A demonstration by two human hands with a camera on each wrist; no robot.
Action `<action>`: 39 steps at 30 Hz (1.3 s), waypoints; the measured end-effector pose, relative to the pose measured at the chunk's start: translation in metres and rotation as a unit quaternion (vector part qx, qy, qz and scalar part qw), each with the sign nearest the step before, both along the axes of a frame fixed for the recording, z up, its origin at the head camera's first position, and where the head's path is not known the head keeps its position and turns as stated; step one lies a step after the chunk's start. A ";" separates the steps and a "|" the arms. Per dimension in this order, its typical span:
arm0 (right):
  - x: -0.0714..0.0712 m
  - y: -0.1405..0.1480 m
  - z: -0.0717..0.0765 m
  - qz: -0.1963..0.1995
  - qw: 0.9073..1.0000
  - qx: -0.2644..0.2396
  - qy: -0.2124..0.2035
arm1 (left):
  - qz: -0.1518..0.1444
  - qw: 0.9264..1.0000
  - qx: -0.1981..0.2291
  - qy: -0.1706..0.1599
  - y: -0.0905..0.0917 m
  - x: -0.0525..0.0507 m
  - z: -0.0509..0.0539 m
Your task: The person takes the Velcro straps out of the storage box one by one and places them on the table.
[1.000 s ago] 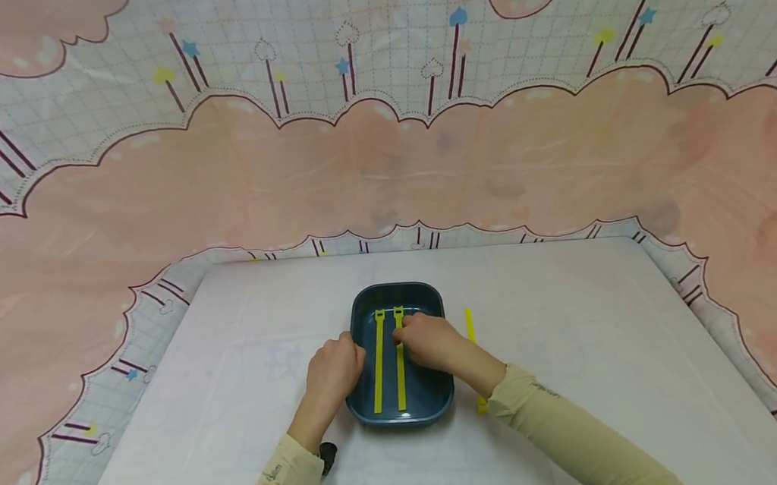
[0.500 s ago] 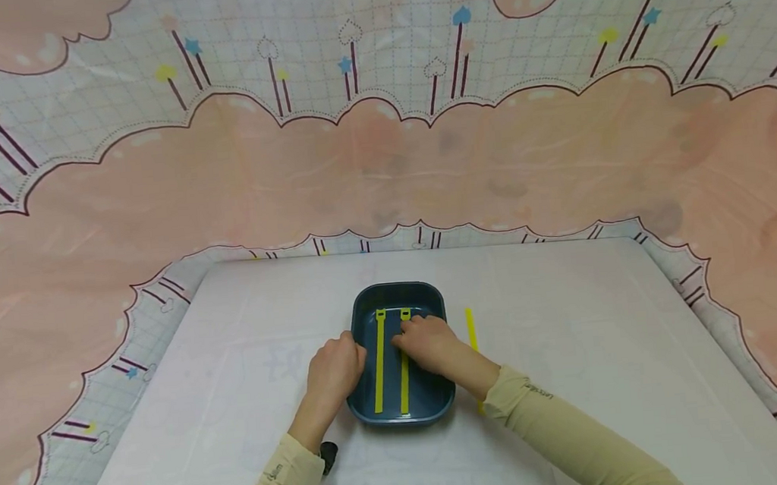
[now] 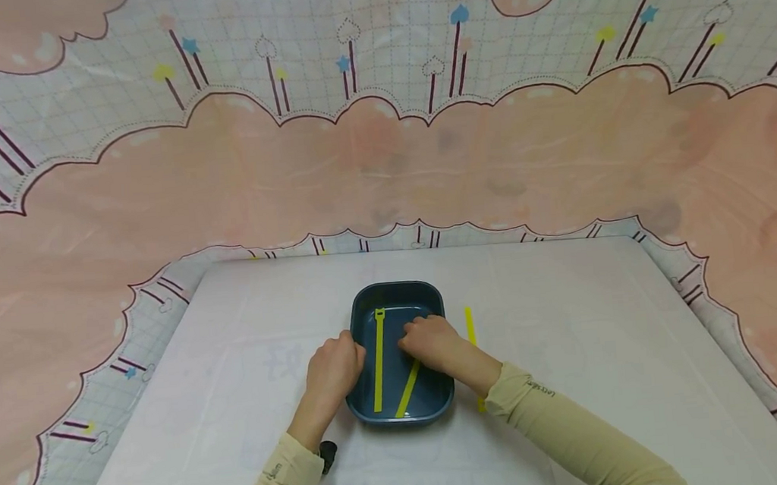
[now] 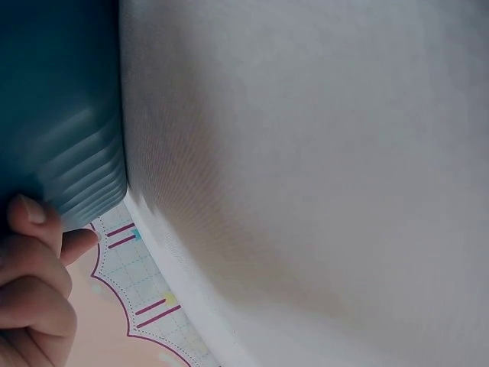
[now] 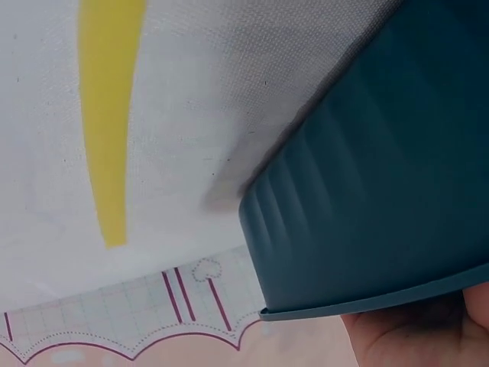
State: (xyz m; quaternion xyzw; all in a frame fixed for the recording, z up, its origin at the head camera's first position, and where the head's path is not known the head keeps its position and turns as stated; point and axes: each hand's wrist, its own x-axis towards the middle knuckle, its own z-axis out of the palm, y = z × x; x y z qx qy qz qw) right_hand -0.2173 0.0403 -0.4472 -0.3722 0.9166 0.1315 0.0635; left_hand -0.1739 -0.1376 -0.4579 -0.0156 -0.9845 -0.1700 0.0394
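Note:
A dark blue rectangular tray stands on the table in front of me. My left hand grips its left rim; in the left wrist view its curled fingers show beside the tray's ribbed wall. Inside the tray a yellow cable tie with a slotted head lies lengthwise on the left. My right hand reaches in over the right side and pinches a second yellow cable tie, now slanted. Its head end is hidden by the hand. Only part of the right hand shows below the rim in the right wrist view.
A third yellow strip lies on the white table right of the tray, partly under my right forearm. A small black object shows by my left cuff. Patterned cloth rises behind the table and along its sides.
The right cable tie in the tray has turned from nearly straight to slanted, its head end drawn rightward with my right hand. The left hand has stayed on the rim.

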 end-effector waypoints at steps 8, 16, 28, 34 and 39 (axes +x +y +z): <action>0.002 0.002 0.003 0.013 1.000 -0.003 0.017 | 0.004 1.000 0.000 -0.002 0.000 -0.001 0.000; 0.002 0.001 0.003 0.007 1.000 0.022 0.015 | 0.009 1.000 0.000 -0.015 0.002 -0.001 0.000; 0.003 0.002 0.002 0.007 0.999 0.035 0.019 | 0.007 1.000 0.004 -0.008 0.002 -0.001 0.000; 0.002 0.003 0.006 0.003 0.999 0.044 0.024 | 0.006 1.000 0.002 -0.007 0.002 0.000 0.000; 0.003 0.005 0.016 -0.003 0.999 0.041 0.025 | 0.008 1.000 0.002 -0.011 0.002 -0.001 0.001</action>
